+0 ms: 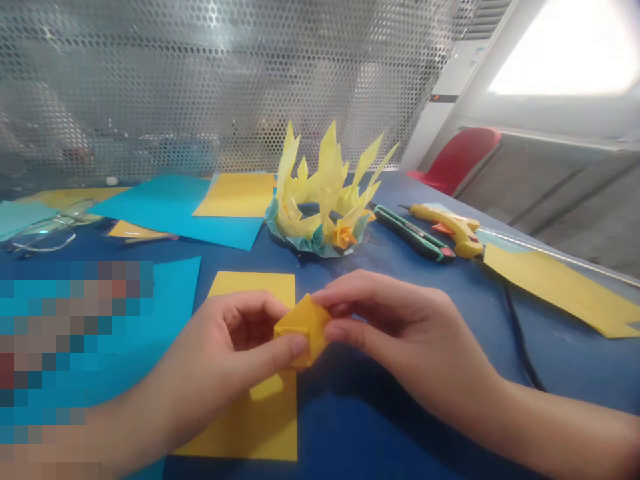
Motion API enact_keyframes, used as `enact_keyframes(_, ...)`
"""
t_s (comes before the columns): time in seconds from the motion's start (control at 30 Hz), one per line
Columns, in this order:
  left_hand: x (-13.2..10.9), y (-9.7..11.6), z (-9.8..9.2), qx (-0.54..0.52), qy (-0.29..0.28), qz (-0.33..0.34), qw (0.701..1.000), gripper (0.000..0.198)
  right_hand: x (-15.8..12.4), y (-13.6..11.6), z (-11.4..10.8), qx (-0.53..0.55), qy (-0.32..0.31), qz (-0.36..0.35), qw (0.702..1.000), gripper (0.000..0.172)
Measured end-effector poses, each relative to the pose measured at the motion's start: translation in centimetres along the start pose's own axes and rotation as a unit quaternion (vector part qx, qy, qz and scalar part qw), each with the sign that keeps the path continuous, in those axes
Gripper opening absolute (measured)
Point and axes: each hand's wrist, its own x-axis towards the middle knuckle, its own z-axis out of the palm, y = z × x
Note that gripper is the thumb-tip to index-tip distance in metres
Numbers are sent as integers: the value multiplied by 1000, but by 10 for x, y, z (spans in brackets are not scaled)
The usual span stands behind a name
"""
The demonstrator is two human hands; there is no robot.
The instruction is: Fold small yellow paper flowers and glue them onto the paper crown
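Between my two hands is a small folded piece of yellow paper point(319, 325), turned so that it looks like a diamond. My left hand point(245, 340) pinches it from the left, thumb lying across a folded flap. On its right side, the thumb and fingertips of my right hand point(387, 323) grip the edge and upper corner. Beneath my left hand a yellow sheet point(273, 427) lies on the blue table. Beyond the hands stands a pale yellow paper crown point(327, 180) with tall spikes, a light blue crumpled base and an orange paper flower point(345, 235).
Right of the crown lie a green-black utility knife point(413, 232) and a yellow glue gun point(445, 225) with a black cord point(523, 337). Farther right is a yellow strip point(560, 283). Blue sheets point(165, 207) and glasses point(43, 233) are left. A perforated metal panel point(210, 87) rises behind.
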Motion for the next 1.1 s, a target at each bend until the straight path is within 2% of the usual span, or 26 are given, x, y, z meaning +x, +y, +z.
enact_keyframes(0.1, -1, 1, 0, -2, 0, 2, 1000, 10, 1, -1, 0, 40, -18, 12, 999, 16)
enact_keyframes(0.3, -3, 1, 0, -11, -23, 13, 1000, 8, 1, 0, -1, 36, -43, 4, 998, 22)
enact_keyframes(0.57, 0, 1, -1, -67, -62, -5, 996, 11, 0, 2, -1, 108, -55, 46, 992, 20)
enact_keyframes(0.77, -1, 1, -2, -94, -76, 1, 993, 10, 0, 4, -1, 109, -64, 43, 991, 22)
enact_keyframes(0.9, -2, -2, -1, -73, -70, 24, 995, 6, 0, 3, 0, 87, -66, 21, 994, 23)
enact_keyframes(1.1, -3, -2, 4, 10, -40, 28, 999, 16, -1, 2, -1, -11, -60, -37, 997, 19)
